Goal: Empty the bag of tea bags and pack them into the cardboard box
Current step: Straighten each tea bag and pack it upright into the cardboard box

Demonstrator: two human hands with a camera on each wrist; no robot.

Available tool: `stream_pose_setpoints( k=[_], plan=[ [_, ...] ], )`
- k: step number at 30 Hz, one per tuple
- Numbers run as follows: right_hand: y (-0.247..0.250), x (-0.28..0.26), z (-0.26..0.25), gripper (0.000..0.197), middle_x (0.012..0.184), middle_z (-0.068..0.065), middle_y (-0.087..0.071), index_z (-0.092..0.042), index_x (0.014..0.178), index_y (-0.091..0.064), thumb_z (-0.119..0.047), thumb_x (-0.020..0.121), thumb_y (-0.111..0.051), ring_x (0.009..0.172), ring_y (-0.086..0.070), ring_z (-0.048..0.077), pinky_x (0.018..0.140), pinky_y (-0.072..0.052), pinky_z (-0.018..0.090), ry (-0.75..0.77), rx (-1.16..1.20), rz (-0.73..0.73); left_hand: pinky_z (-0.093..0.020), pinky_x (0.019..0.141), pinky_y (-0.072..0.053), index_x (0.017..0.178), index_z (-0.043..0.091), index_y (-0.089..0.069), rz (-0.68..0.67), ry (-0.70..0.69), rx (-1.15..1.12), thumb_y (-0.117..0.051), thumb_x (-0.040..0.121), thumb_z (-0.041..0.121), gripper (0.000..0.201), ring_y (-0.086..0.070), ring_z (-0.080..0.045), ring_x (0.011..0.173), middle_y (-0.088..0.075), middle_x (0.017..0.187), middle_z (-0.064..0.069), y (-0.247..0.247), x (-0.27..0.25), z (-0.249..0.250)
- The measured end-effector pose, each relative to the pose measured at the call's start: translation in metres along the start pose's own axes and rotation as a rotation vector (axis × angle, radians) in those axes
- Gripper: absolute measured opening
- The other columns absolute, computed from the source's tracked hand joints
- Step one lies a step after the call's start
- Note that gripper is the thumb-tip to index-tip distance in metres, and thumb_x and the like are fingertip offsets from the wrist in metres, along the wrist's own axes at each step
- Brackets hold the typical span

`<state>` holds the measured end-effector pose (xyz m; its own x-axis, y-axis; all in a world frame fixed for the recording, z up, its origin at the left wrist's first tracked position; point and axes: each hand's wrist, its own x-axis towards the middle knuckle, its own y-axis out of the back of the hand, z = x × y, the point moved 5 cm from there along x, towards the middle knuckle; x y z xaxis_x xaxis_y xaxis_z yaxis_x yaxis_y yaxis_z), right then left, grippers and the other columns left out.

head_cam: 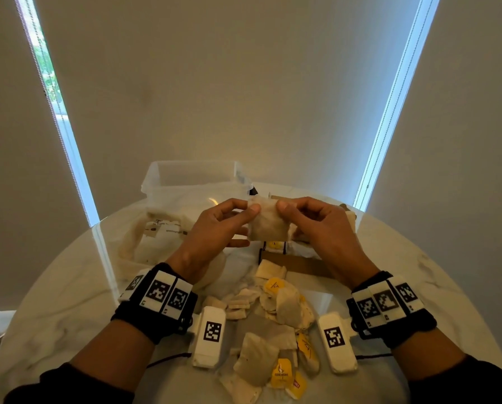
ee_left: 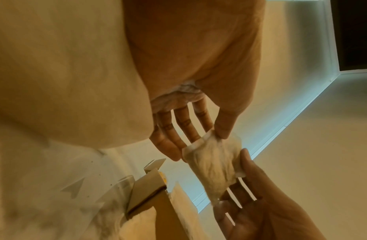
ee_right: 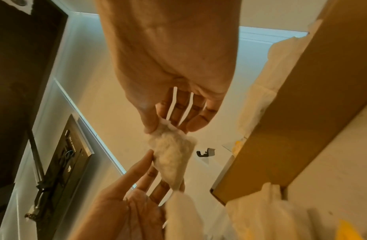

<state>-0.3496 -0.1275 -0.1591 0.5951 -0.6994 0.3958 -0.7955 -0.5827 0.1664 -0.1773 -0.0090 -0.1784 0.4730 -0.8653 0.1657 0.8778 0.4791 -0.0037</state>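
I hold one pale tea bag (head_cam: 268, 224) up between both hands, above the open cardboard box (head_cam: 297, 260). My left hand (head_cam: 251, 212) pinches its upper left corner with thumb and fingers. My right hand (head_cam: 283, 209) pinches the upper right corner. In the left wrist view the tea bag (ee_left: 215, 164) hangs from my left hand (ee_left: 216, 134) over the box (ee_left: 153, 194). The right wrist view shows my right hand (ee_right: 160, 127) pinching the tea bag (ee_right: 172, 155) beside the box (ee_right: 301, 113). A pile of loose tea bags (head_cam: 273, 316) lies on the table near me. The cloth bag (head_cam: 156, 237) lies slack at the left.
A clear plastic tub (head_cam: 194, 182) stands at the table's far edge behind the cloth bag. The round white marble table (head_cam: 69, 287) has bare surface at left and right. Some tea bags carry yellow tags (head_cam: 281, 374). Window blinds hang behind the table.
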Motion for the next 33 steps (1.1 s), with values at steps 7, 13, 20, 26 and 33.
stream_pose_setpoints(
  k=[7, 13, 20, 26, 33],
  plan=[
    [-0.001, 0.002, 0.007, 0.031, 0.088, 0.002, -0.078, -0.011, 0.092, -0.080, -0.042, 0.092, -0.077, 0.084, -0.073, 0.014, 0.076, -0.060, 0.026, 0.025, -0.046, -0.006, -0.035, 0.086, -0.066, 0.111, 0.013, -0.079, 0.000, -0.057, 0.029, -0.076, 0.095, 0.038, 0.030, -0.078, -0.019, 0.103, -0.080, 0.110, -0.005, 0.000, -0.003, 0.001],
    [-0.012, -0.002, 0.017, 0.044, 0.102, -0.006, -0.080, -0.028, 0.110, -0.077, -0.059, 0.078, -0.080, 0.094, -0.077, 0.015, 0.077, -0.066, 0.031, -0.104, -0.080, -0.126, -0.037, 0.077, -0.066, 0.107, 0.009, -0.077, 0.036, -0.050, -0.001, -0.076, 0.096, 0.037, 0.029, -0.077, -0.025, 0.104, -0.078, 0.109, -0.011, 0.005, 0.000, -0.003],
    [0.013, 0.006, 0.005, 0.023, 0.099, -0.006, -0.081, -0.024, 0.109, -0.080, -0.041, 0.095, -0.076, 0.093, -0.077, 0.011, 0.079, -0.066, 0.031, -0.029, -0.166, 0.002, -0.034, 0.079, -0.067, 0.117, 0.016, -0.077, 0.057, 0.004, 0.003, -0.069, 0.102, 0.039, 0.028, -0.078, -0.025, 0.099, -0.082, 0.104, -0.002, 0.005, 0.000, -0.006],
    [0.057, 0.023, -0.012, 0.017, 0.090, -0.012, -0.081, -0.030, 0.101, -0.082, -0.044, 0.091, -0.082, 0.080, -0.076, 0.006, 0.067, -0.062, 0.026, 0.012, -0.364, 0.112, -0.034, 0.084, -0.066, 0.119, 0.019, -0.077, 0.023, 0.026, 0.041, -0.069, 0.102, 0.040, 0.028, -0.078, -0.019, 0.101, -0.082, 0.107, 0.002, 0.002, -0.002, -0.004],
    [0.118, 0.042, 0.001, 0.028, 0.092, 0.002, -0.081, -0.018, 0.108, -0.076, -0.043, 0.095, -0.077, 0.084, -0.079, 0.023, 0.070, -0.065, 0.037, -0.093, -0.543, 0.110, -0.033, 0.083, -0.065, 0.116, 0.018, -0.077, 0.004, 0.035, 0.071, -0.066, 0.104, 0.037, 0.025, -0.078, -0.019, 0.099, -0.082, 0.107, 0.002, 0.001, -0.001, -0.006]
  ],
)
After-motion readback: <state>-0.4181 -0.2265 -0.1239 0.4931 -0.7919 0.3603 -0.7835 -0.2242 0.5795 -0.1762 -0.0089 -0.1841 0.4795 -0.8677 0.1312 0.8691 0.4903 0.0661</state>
